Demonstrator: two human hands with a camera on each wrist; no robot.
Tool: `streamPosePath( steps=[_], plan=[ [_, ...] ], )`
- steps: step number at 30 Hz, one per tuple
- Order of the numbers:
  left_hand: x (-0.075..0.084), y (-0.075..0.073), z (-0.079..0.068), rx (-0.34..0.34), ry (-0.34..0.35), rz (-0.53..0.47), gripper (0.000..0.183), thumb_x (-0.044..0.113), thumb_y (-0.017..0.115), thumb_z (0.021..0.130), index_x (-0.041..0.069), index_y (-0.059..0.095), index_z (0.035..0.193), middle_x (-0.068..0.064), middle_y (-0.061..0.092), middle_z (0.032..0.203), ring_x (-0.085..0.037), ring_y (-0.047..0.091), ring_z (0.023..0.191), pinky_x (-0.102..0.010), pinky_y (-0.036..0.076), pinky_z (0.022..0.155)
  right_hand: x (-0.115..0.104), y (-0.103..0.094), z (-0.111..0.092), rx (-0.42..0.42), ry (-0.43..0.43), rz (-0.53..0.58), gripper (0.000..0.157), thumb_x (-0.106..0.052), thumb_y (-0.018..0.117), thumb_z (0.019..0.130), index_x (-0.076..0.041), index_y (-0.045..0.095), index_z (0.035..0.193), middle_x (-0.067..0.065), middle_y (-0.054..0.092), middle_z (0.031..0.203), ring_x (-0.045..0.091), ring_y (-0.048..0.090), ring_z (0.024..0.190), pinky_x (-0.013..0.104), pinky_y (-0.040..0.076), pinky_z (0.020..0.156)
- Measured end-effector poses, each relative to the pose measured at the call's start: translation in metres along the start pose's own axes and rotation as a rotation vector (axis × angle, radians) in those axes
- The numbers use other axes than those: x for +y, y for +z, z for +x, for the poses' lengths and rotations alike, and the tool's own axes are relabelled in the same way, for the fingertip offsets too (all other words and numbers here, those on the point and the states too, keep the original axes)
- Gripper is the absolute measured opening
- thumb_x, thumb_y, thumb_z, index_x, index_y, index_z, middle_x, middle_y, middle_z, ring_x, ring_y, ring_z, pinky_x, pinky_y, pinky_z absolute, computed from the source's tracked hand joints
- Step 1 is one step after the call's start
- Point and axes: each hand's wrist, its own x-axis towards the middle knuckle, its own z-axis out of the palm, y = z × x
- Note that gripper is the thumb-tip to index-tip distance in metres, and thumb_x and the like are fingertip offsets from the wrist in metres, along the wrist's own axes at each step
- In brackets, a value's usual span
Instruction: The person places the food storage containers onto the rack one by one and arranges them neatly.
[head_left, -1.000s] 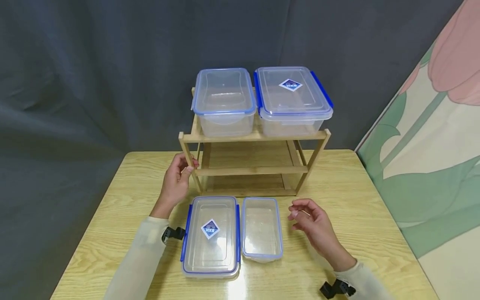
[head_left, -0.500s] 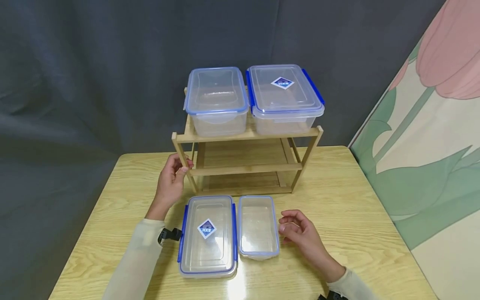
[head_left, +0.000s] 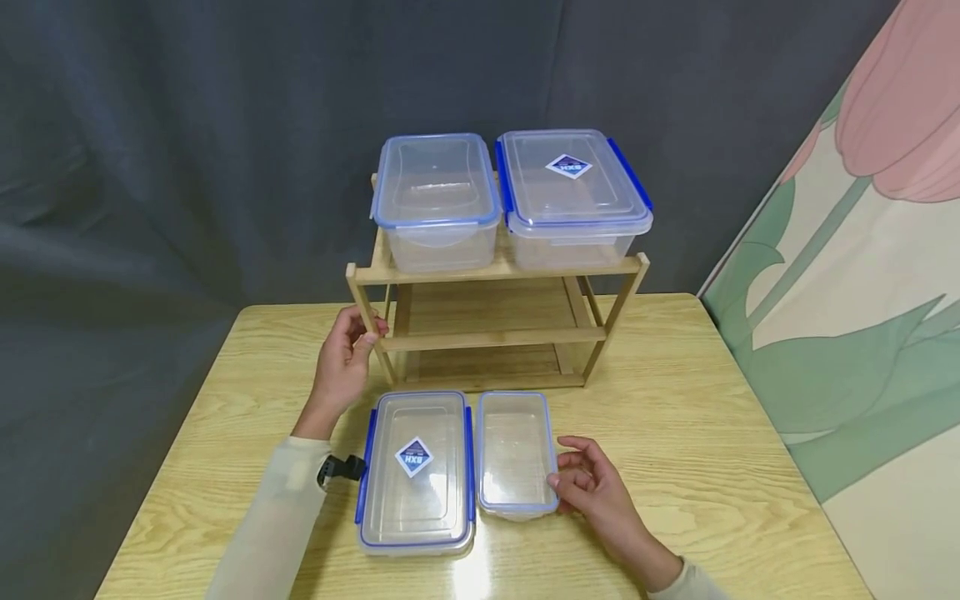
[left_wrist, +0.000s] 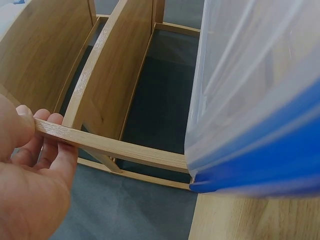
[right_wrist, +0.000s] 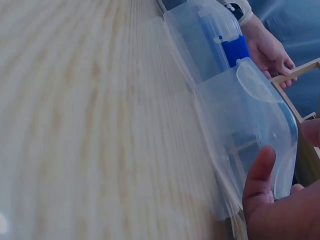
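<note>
My left hand (head_left: 341, 367) grips the front left leg of a wooden rack (head_left: 495, 339). In the left wrist view its thumb and fingers (left_wrist: 64, 159) wrap round that wooden strip (left_wrist: 120, 146). A small clear food container (head_left: 516, 450) with a light blue rim lies on the table before the rack. My right hand (head_left: 592, 492) is at its right side, thumb right at the rim, other fingers loosely bent beside the wall. Left of it lies a larger clear food container (head_left: 420, 508) with dark blue side clips and a diamond-shaped label.
Two deeper lidded containers stand on the rack's top: a light-blue-rimmed one (head_left: 442, 200) at left, a blue-clipped one (head_left: 573, 208) at right. The lower shelf (head_left: 487, 308) shows bare wood. A dark curtain (head_left: 300, 125) hangs behind, and a flower-patterned cloth (head_left: 862, 333) at the right.
My right hand has moved left and toward me, up to the small container's right side. My left hand keeps its hold on the rack leg. The whole view has shifted slightly.
</note>
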Motion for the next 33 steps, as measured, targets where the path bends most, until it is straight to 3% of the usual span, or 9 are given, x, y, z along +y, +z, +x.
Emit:
streamPosePath(
  steps=[4,9,23,33],
  plan=[
    [-0.0006,0.0,0.0,0.001,-0.005,0.012,0.022,0.0,0.051,0.109,-0.002,0.054,0.13,-0.023,0.067,0.118,-0.013,0.064,0.109,-0.016,0.05,0.099,0.0008,0.0036,-0.0028,0.012,0.029,0.013,0.068,0.002,0.074,0.093,0.001,0.036,0.15,0.012,0.054,0.117,0.007,0.065,0.078,0.027,0.06,0.063],
    [-0.0007,0.0,0.0005,-0.005,-0.007,0.005,0.025,-0.002,0.051,0.108,-0.006,0.053,0.133,-0.024,0.067,0.119,-0.014,0.064,0.109,-0.015,0.051,0.098,0.0036,0.0064,-0.0063,0.005,0.015,0.03,0.073,0.003,0.074,0.093,0.001,0.035,0.155,0.013,0.055,0.118,0.006,0.066,0.077,0.027,0.06,0.062],
    [-0.0012,0.0,-0.0011,-0.006,0.004,-0.003,0.024,0.001,0.049,0.109,-0.001,0.054,0.133,-0.026,0.066,0.121,-0.013,0.064,0.109,-0.014,0.051,0.099,0.007,0.0078,-0.0078,-0.036,-0.042,0.044,0.07,0.002,0.071,0.097,0.007,0.038,0.158,0.014,0.047,0.117,0.002,0.064,0.082,0.025,0.063,0.069],
    [-0.0025,-0.0001,-0.0003,-0.007,0.004,-0.002,0.024,0.001,0.049,0.11,-0.003,0.053,0.133,-0.024,0.067,0.121,-0.011,0.064,0.109,-0.015,0.051,0.099,0.0017,0.0083,-0.008,-0.022,-0.028,0.04,0.067,0.004,0.07,0.096,0.008,0.04,0.156,0.015,0.046,0.115,0.003,0.063,0.078,0.027,0.064,0.071]
  ],
)
